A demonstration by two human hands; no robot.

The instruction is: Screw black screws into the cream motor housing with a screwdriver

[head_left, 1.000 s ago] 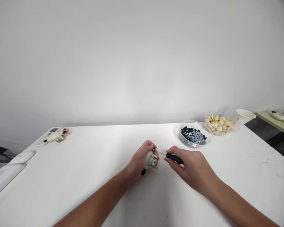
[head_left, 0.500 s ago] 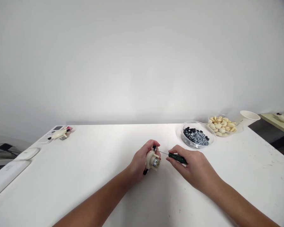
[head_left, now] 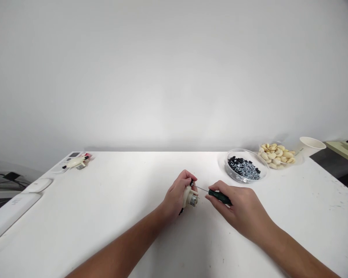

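My left hand [head_left: 176, 195] is closed around a cream plastic motor assembly [head_left: 186, 196], which has a small round metal motor on its right side and black pieces at its upper and lower ends. Its left side is hidden by my fingers. In my right hand [head_left: 240, 202] is a screwdriver [head_left: 219, 196], its dark green handle pinched between thumb and fingers. The thin shaft points left, with its tip at the upper black piece; a screw there is too small to make out.
A clear round dish [head_left: 247, 166] of screws and black pieces stands at the back right. Beside it are a clear container [head_left: 277, 156] of cream plastic parts and a paper cup [head_left: 311, 145]. Another cream assembly [head_left: 75, 162] lies at the back left, near a white power strip [head_left: 13, 212].
The whole view has shifted slightly, so things sit further right. My left hand has tilted the motor assembly a little; the screwdriver tip stays at its upper black piece.
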